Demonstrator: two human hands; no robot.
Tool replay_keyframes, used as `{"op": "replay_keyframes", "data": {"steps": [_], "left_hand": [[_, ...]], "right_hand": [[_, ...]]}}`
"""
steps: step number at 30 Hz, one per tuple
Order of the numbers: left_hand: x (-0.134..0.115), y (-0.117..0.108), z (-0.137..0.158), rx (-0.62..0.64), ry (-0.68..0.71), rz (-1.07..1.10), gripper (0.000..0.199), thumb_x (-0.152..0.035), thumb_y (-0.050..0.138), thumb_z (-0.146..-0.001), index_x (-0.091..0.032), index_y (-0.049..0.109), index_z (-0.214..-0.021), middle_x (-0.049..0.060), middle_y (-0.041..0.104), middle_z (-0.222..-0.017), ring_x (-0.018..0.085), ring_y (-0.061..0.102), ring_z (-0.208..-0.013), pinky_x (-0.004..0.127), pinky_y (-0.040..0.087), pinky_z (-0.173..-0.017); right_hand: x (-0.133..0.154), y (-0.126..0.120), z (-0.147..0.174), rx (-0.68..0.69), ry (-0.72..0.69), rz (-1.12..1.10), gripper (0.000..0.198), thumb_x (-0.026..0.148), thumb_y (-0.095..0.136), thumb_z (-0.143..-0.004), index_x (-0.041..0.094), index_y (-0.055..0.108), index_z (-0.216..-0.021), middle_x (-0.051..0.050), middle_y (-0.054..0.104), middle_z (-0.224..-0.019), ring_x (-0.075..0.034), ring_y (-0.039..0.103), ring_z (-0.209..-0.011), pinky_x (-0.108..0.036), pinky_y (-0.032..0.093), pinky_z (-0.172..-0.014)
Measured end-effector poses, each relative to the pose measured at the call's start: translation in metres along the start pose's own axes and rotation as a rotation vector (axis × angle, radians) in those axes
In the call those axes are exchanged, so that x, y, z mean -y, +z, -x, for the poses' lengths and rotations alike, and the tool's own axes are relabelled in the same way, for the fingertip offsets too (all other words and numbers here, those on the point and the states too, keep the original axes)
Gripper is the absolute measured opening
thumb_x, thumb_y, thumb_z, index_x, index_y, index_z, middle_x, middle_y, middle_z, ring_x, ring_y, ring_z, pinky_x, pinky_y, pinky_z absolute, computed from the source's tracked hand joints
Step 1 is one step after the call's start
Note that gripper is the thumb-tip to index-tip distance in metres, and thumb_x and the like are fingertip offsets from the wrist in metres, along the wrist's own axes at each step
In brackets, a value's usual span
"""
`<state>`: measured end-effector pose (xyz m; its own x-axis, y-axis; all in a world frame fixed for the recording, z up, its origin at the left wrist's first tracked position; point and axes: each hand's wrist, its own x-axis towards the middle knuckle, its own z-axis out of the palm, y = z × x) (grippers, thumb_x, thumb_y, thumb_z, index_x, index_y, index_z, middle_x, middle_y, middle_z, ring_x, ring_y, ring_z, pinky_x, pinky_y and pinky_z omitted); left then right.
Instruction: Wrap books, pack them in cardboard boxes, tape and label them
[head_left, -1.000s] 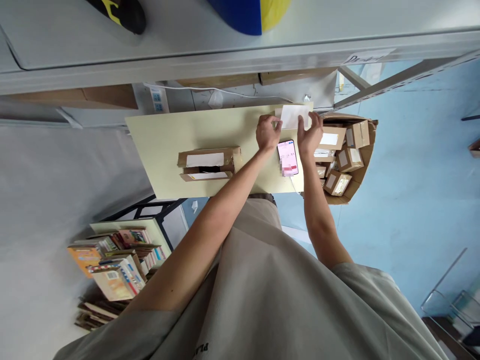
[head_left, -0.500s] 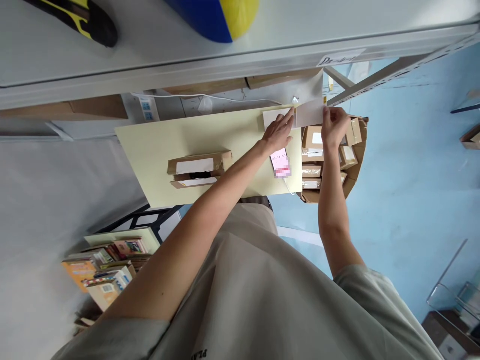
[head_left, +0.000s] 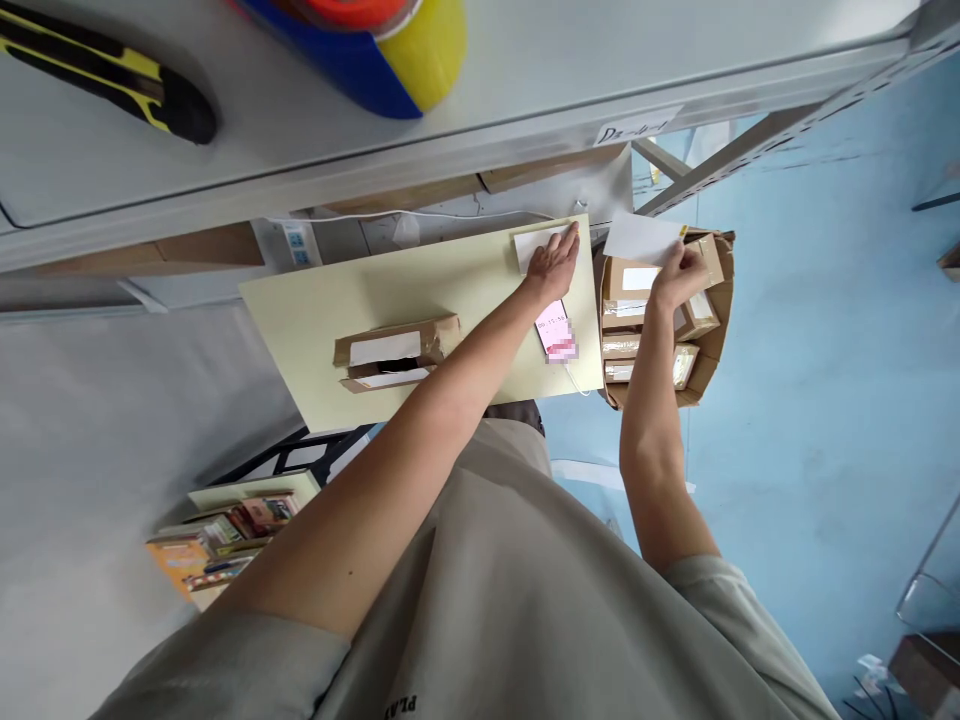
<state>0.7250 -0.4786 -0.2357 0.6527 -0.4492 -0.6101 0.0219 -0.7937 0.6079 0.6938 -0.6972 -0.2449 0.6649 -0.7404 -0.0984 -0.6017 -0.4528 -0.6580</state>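
Two white sheets are now in play where a second ago both hands met over a single white stack at the far corner of the bench (head_left: 315, 300): the right hand (head_left: 679, 275) has since drawn one white sheet (head_left: 641, 238) off to the right, past the bench edge, so that it now hangs in the air above the open carton of parcels (head_left: 709, 345). The left hand (head_left: 553, 265) has stayed behind on the bench and lies flat, fingers stretched, pressing down on the white stack (head_left: 534, 245) that remains at the far right corner. Judging from that, one sheet, perhaps a label or its backing, has been parted from the rest; which of the two it is cannot be told from this view. The right hand's grip is a pinch, thumb and fingers closed on the near right corner of the lifted sheet, the sheet standing clear of everything else. The left hand's grip is not closed on anything: the palm and fingers rest open on the stack. Just nearer than the left hand, also on the bench, lies a phone (head_left: 556, 330) with a lit pink screen and a cable trailing off the near edge. Well to the left of the phone sit two flat brown parcels (head_left: 394, 350), one atop the other, untouched.
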Motion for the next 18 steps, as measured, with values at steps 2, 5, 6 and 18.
{"op": "replay_keyframes", "data": {"steps": [2,5,6,18], "left_hand": [[0.001,0.0,-0.002,-0.041,-0.017,0.103,0.103,-0.04,0.07,-0.104,-0.017,0.023,-0.193,0.013,0.008,-0.204,0.055,0.014,-0.184,0.08,0.026,-0.147],[0.006,0.005,0.014,-0.158,-0.032,0.396,0.092,-0.028,0.071,-0.1,-0.013,0.04,-0.185,0.021,0.028,-0.198,0.048,0.03,-0.182,0.069,0.036,-0.146],[0.009,0.007,0.027,-0.186,-0.038,0.536,0.086,-0.025,0.07,-0.099,-0.012,0.047,-0.181,0.024,0.039,-0.193,0.045,0.043,-0.177,0.066,0.044,-0.141],[0.065,-0.026,0.315,-0.317,0.151,1.173,0.024,-0.04,0.083,-0.082,-0.019,0.083,-0.094,0.009,0.086,-0.094,0.02,0.077,-0.078,0.03,0.055,-0.063]], "right_hand": [[0.004,-0.017,0.008,-0.008,-0.071,-0.045,0.049,0.058,0.055,-0.119,0.019,0.076,-0.097,-0.01,0.079,-0.098,-0.03,0.081,-0.105,-0.049,0.067,-0.1],[0.02,-0.04,0.042,0.132,-0.168,-0.221,0.054,0.071,0.059,-0.114,0.022,0.074,-0.096,-0.008,0.075,-0.096,-0.026,0.077,-0.1,-0.044,0.068,-0.093],[0.026,-0.046,0.058,0.197,-0.17,-0.309,0.055,0.075,0.062,-0.112,0.023,0.072,-0.094,-0.006,0.074,-0.094,-0.024,0.075,-0.096,-0.041,0.068,-0.088],[0.094,-0.095,0.206,0.673,-0.056,-0.633,0.058,0.081,0.086,-0.094,0.027,0.065,-0.083,0.004,0.056,-0.076,-0.012,0.056,-0.067,-0.027,0.053,-0.058]]}}
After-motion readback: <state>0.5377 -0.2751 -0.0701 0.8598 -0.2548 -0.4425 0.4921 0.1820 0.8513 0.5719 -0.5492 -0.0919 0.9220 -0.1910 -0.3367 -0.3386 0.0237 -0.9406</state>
